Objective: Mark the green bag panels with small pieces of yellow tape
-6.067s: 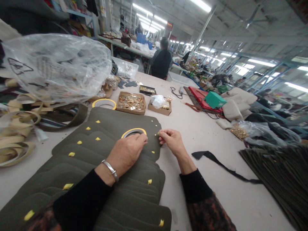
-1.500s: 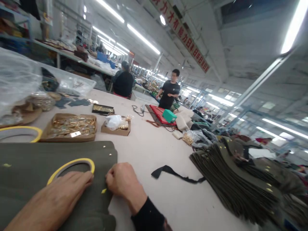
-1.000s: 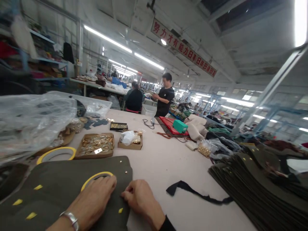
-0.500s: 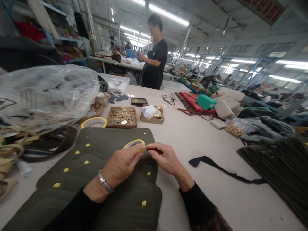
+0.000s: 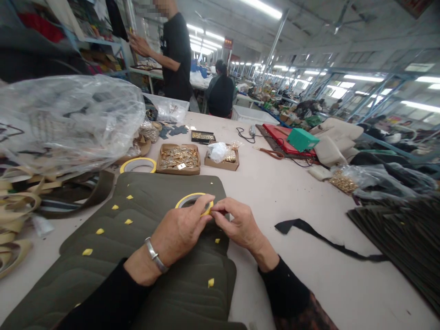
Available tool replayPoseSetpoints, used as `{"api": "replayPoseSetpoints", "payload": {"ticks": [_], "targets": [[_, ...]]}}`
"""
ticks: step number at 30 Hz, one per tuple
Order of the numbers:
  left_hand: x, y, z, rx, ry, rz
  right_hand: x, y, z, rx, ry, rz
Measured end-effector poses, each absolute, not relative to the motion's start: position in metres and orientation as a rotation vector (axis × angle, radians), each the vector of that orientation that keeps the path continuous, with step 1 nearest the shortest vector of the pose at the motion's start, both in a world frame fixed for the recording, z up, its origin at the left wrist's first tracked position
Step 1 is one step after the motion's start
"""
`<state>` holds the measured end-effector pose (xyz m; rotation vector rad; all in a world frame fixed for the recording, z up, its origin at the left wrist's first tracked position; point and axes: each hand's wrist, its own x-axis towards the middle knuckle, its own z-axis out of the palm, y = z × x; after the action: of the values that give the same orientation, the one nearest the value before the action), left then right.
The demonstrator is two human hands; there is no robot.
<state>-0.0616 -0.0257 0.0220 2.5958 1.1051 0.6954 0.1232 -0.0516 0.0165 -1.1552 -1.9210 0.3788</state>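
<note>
Tape roll [image 5: 182, 199]: left hand [image 5: 178, 233] grips it near fabric's [image 5: 161, 187] right edge, apparently for steadiness (right hand [image 5: 242, 225]: pinched closed).

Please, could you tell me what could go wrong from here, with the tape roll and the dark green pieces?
The tape roll might slip from the left hand while the right hand works at its edge. The dark green pieces overlap loosely, so a forearm could shift them. The left sleeve is close to some yellow tabs and may rub them loose.
</note>
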Motion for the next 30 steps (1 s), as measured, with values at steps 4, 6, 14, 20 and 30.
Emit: {"api": "replayPoseSetpoints", "payload": {"ticks": [4,6,14,20,30], "targets": [[-0.06,-0.027,0.024,2.617,1.116,0.594,0.12,-0.051,0.012,-1.186,-1.957,0.204],[-0.059,-0.027,0.025,2.618,1.146,0.56,0.118,-0.052,0.011,-1.233,-1.952,0.129],[-0.048,-0.028,0.025,2.619,1.159,0.831,0.11,-0.049,0.012,-1.469,-1.448,0.654],[-0.046,-0.03,0.023,2.712,1.229,0.628,0.141,-0.03,-0.002,-1.526,-1.061,1.078],[-0.044,-0.022,0.015,2.829,1.315,0.121,0.135,-0.027,-0.009,-1.774,-1.513,0.715]]}}
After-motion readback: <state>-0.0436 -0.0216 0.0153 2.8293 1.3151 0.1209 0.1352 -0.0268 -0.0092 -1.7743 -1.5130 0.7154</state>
